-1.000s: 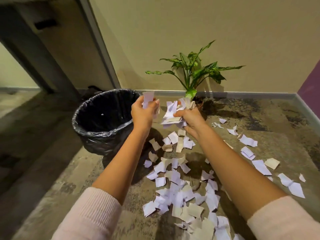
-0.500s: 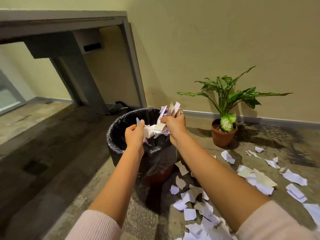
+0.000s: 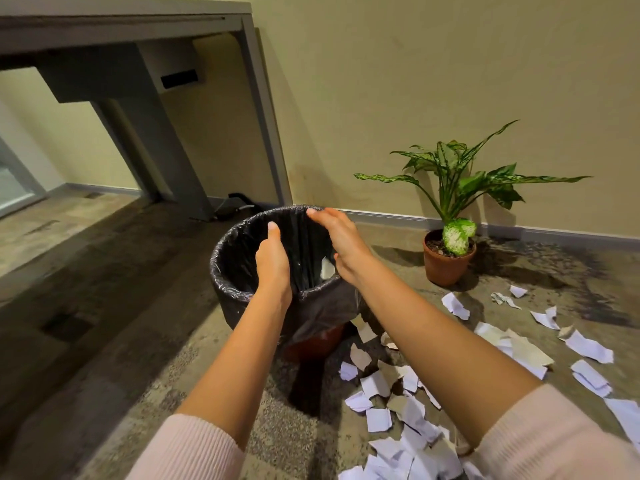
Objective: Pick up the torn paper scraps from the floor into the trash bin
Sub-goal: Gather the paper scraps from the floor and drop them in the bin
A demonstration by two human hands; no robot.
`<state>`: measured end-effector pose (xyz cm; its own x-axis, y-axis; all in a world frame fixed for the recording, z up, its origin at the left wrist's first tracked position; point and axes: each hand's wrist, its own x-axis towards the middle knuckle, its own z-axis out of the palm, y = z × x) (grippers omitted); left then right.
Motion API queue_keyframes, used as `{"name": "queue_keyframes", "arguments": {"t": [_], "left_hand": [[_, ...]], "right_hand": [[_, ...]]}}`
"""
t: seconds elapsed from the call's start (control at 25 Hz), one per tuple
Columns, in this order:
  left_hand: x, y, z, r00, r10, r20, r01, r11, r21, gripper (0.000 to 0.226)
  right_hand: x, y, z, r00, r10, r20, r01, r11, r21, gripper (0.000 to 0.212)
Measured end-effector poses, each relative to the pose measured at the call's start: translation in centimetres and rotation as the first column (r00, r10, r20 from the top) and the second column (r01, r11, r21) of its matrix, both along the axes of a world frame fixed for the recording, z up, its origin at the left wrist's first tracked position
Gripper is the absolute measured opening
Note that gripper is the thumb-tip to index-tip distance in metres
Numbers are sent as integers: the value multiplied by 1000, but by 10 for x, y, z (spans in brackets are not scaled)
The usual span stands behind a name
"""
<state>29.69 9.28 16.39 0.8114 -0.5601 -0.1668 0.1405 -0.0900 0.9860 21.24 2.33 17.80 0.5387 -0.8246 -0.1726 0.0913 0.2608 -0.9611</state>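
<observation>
Now, in the head view, both bunches of paper held half a second ago are gone. The left grip (image 3: 273, 261) and right grip (image 3: 341, 244) hang over the mouth of the trash bin (image 3: 221, 261), fingers straight and spread, holding nothing. One scrap (image 3: 327, 268) shows inside against the black liner. That handful looks delivered, but many paper scraps (image 3: 379, 419) lie on the floor (image 3: 145, 358) beside the bin and toward the potted plant (image 3: 446, 265), so more scooping remains.

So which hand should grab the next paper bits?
Probably the right hand: both hands hang empty over the bin, but the paper scraps lie on its side; the left hand is farther.
</observation>
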Motion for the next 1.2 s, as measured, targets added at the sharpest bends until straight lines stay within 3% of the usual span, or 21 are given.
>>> {"name": "queue_keyframes", "arguments": {"t": [0.08,0.16,0.28,0.48,0.68,0.84,1.04,1.2], "left_hand": [[-4,-3,0,998,-4,57,2,1000,29,62],[-11,-6,-1,980,-17,196,4,998,70,60],[-34,-12,0,883,-73,464,28,994,104,58],[-100,-26,-3,589,-265,764,142,964,225,45],[-168,-35,-48,392,-608,690,302,794,528,51],[-219,-31,-96,152,-869,472,288,496,819,63],[-268,-17,-142,-63,-962,265,306,234,923,70],[-297,-3,-165,-137,-981,138,343,84,936,82]], "right_hand": [[-7,-4,2,1000,-1,18,1,1000,28,34],[-17,-8,1,997,-52,56,51,998,25,23],[-35,-17,-5,988,-149,30,152,980,-127,36],[-94,-34,-23,956,-252,-152,205,940,-271,43],[-174,-36,-69,889,-259,-378,169,952,-253,43],[-237,-26,-114,771,-192,-607,83,975,-204,53],[-310,-3,-151,580,43,-813,-95,995,-15,66],[-347,19,-174,460,104,-882,-158,987,34,76]]}}
